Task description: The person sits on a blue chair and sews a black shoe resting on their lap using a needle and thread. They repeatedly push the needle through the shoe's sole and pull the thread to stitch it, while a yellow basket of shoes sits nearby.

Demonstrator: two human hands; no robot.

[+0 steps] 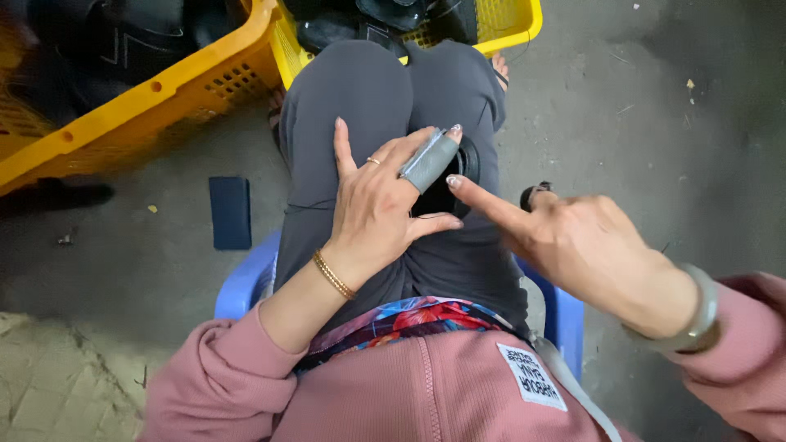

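Right hand (585, 245) forefinger touches black part (458, 184) under left hand (381, 200).

Matt grey cloth sleeve (429, 161) wraps one of the left hand's fingers (446, 135); beneath them, a glossy black plastic piece (468, 164). Rough concrete floor (655, 123), glossy yellow plastic crates (147, 102).

1. Two yellow plastic crates: the big one (147, 90) up and left of the blue plastic chair (246, 282), the second (508, 24) straight ahead of it.
2. One blue plastic chair.
3. One dark blue flat case (230, 212) on the floor, just left of the chair.
4. Two hands over the chair: left hand (377, 205), right hand (573, 241).
5. One gold ring (372, 161), one gold bracelet (333, 274), one pale bangle (700, 315).
6. One grey finger wrap (430, 161).
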